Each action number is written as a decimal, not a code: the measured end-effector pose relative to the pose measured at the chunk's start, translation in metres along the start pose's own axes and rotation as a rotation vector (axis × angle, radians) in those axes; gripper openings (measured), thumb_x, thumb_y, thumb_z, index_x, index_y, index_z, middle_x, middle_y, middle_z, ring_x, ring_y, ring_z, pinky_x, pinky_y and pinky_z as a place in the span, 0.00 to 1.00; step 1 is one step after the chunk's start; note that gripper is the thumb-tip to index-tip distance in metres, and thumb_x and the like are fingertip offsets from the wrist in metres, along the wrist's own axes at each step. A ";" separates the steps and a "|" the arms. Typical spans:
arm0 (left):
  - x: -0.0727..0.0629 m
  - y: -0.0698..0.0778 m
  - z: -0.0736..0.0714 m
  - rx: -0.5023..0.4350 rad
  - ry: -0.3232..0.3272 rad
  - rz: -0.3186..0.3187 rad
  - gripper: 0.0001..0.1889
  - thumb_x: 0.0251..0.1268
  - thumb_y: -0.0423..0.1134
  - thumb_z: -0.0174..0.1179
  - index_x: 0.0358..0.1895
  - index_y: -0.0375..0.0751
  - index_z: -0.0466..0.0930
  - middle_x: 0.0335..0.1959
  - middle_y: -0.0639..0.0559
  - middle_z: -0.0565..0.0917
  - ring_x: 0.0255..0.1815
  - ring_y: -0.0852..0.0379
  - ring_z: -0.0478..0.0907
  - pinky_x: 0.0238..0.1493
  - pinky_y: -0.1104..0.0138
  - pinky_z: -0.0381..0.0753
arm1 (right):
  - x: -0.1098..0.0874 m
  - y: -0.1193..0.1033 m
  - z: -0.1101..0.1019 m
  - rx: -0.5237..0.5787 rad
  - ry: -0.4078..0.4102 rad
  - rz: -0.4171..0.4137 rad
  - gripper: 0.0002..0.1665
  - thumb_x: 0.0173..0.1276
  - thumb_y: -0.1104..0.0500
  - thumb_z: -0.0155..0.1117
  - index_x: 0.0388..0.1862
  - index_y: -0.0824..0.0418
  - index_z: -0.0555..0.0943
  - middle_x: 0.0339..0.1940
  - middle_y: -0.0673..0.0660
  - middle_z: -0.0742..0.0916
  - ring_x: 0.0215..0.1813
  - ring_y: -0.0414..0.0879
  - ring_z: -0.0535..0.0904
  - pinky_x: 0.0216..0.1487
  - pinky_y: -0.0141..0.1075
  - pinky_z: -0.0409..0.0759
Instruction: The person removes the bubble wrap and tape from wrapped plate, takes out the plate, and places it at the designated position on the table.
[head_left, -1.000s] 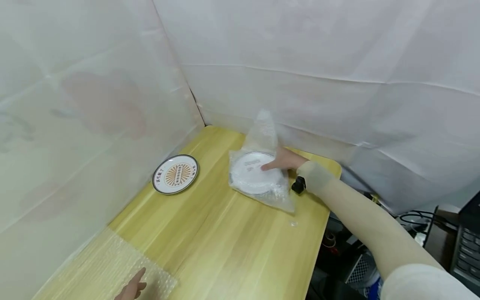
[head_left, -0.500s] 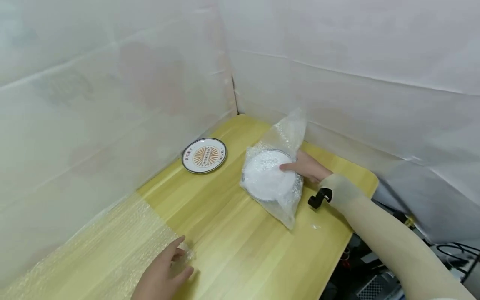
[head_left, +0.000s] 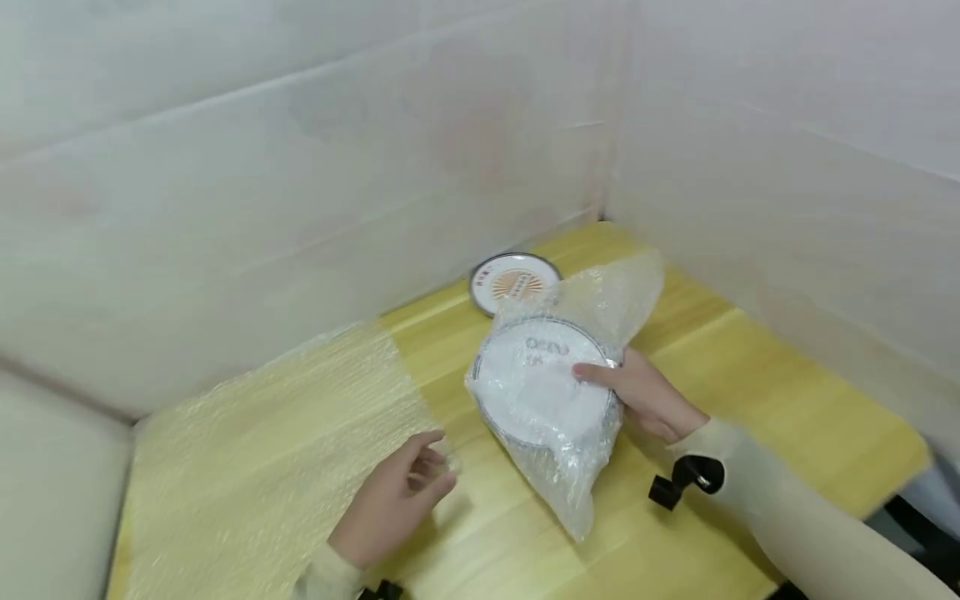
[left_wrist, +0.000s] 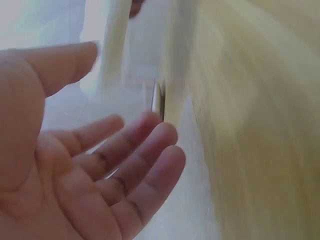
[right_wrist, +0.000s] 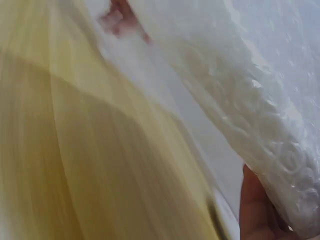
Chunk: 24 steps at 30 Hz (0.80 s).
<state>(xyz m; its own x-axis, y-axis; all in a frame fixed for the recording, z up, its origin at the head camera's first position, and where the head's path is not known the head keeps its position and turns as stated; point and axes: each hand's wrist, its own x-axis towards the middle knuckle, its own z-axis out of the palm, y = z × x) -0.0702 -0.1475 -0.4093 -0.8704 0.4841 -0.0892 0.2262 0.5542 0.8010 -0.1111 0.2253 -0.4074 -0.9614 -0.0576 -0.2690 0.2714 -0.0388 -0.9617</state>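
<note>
In the head view my right hand [head_left: 652, 396] grips the right rim of a white plate [head_left: 517, 392] with a dark edge, its thumb on top. Clear bubble wrap [head_left: 600, 292] covers this plate, with loose corners sticking out at the top and bottom. From the right wrist, the wrap's bubbles show close up, and fingers [right_wrist: 255, 205] lie under its edge. My left hand [head_left: 390, 500] is held over the table to the left, thumb and fingers apart, loosely bent and holding nothing; its palm [left_wrist: 55, 190] fills the left wrist view's lower left.
A flat bubble wrap sheet [head_left: 262, 467] covers the table's left part. A bare plate [head_left: 502, 279] with an orange sunburst stands at the back, partly behind the wrapped one. White sheeting [head_left: 337, 167] walls off the wooden table's [head_left: 780, 392] far sides.
My right hand has brought the wrapped plate off its place at the back, leftward and nearer. My left hand has come up further into view. The head view has turned left.
</note>
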 end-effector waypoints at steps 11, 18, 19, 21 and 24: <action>0.043 0.013 0.020 -0.601 -0.016 -0.058 0.39 0.78 0.48 0.59 0.80 0.40 0.46 0.62 0.38 0.79 0.57 0.50 0.80 0.55 0.60 0.83 | -0.012 0.004 0.055 -0.055 0.103 -0.049 0.42 0.72 0.53 0.71 0.75 0.65 0.62 0.65 0.62 0.79 0.52 0.41 0.83 0.56 0.32 0.82; 0.051 -0.005 0.007 -0.562 0.165 -0.201 0.44 0.72 0.47 0.66 0.80 0.39 0.47 0.69 0.32 0.74 0.64 0.41 0.78 0.61 0.51 0.80 | 0.009 0.010 0.078 -0.258 0.091 -0.139 0.32 0.71 0.53 0.71 0.62 0.68 0.67 0.49 0.60 0.80 0.45 0.45 0.77 0.47 0.31 0.78; 0.053 -0.007 0.006 -0.543 0.185 -0.215 0.44 0.71 0.46 0.66 0.79 0.38 0.47 0.70 0.31 0.72 0.66 0.40 0.76 0.63 0.49 0.79 | 0.011 0.011 0.077 -0.294 0.093 -0.158 0.31 0.72 0.52 0.71 0.61 0.68 0.67 0.48 0.60 0.80 0.44 0.45 0.77 0.45 0.32 0.77; 0.056 -0.013 0.003 -0.516 0.214 -0.239 0.44 0.70 0.43 0.66 0.79 0.35 0.47 0.71 0.30 0.69 0.68 0.37 0.73 0.67 0.45 0.75 | 0.016 0.013 0.074 -0.357 0.102 -0.208 0.29 0.74 0.51 0.68 0.60 0.67 0.68 0.47 0.61 0.79 0.44 0.47 0.75 0.43 0.33 0.77; 0.061 -0.019 0.000 -0.472 0.228 -0.256 0.44 0.68 0.39 0.67 0.78 0.32 0.49 0.73 0.30 0.66 0.72 0.35 0.67 0.70 0.43 0.71 | 0.025 0.014 0.066 -0.404 0.124 -0.333 0.25 0.77 0.53 0.64 0.62 0.66 0.70 0.50 0.62 0.82 0.47 0.49 0.78 0.44 0.34 0.80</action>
<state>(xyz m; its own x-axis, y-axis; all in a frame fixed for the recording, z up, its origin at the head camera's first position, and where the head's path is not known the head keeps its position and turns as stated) -0.1280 -0.1289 -0.4302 -0.9558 0.1876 -0.2265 -0.1773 0.2470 0.9526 -0.1287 0.1573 -0.4240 -0.9972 0.0113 0.0737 -0.0650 0.3534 -0.9332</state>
